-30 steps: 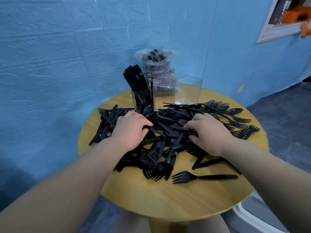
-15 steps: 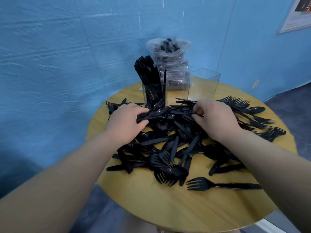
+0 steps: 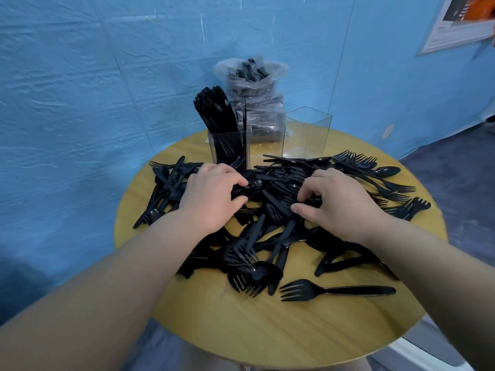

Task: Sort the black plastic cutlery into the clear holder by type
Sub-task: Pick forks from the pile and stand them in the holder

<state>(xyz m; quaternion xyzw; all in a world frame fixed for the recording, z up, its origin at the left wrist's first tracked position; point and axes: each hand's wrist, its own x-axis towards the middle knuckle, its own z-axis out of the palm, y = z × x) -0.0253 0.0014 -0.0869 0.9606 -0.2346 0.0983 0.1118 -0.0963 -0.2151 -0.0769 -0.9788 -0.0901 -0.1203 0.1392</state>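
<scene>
Head view puts both of your hands in the middle of the cutlery pile, which sprawls over the round wooden surface. Your left hand has its fingers curled round a few black handles near the top of the heap; your right hand pinches at pieces with thumb and fingertips, though which type it holds is hard to tell in the tangle. The clear holder stands at the far edge: its left compartment is already packed with upright pieces, the right compartment looks empty.

The main risk is mixing: forks, spoons and knives interlock, so a grip on one handle may drag neighbours along and land them in the wrong compartment. Lifting a snagged bunch could also flick pieces off the rim, especially the forks near the right edge. Reaching across could nudge the holder, or the plastic bag behind it.
</scene>
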